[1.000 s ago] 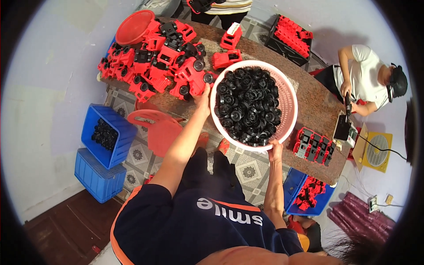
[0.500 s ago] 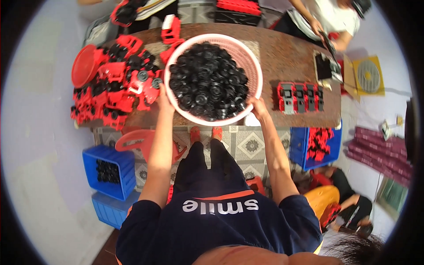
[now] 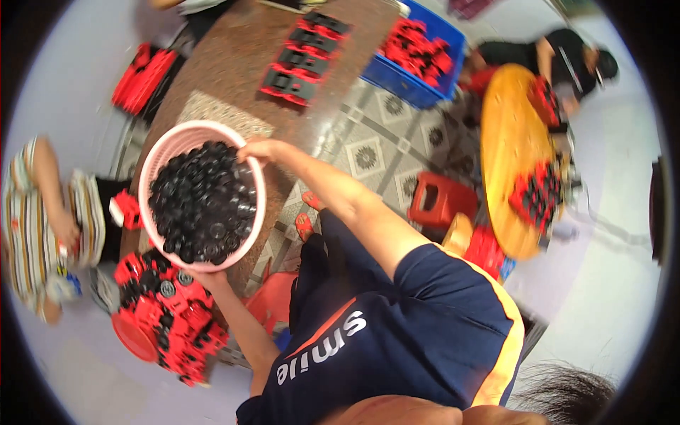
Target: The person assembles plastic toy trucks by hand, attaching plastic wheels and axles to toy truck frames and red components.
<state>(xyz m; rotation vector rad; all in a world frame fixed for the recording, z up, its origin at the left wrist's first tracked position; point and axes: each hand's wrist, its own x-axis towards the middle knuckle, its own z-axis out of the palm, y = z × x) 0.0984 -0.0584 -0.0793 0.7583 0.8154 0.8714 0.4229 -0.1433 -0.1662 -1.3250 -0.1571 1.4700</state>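
Note:
A round pink plastic basket heaped with small black toy wheels is held between my two hands above the brown table. My right hand is closed over the basket's rim on its upper right side. At the rim's lower edge, my left hand grips the basket, its fingers partly hidden. Just below the basket and near my left hand lies a pile of red and black toy vehicle parts. A red bowl sits at the edge of that pile.
Red-and-black toy vehicles stand in a row on the brown table. Beyond its right edge is a blue crate of red parts. A red stool stands by a yellow wooden table, with a person beyond. Someone in stripes is at left.
My body and view have turned to the right. The basket, still in both hands, now appears farther left and lower, and the yellow table shows more fully.

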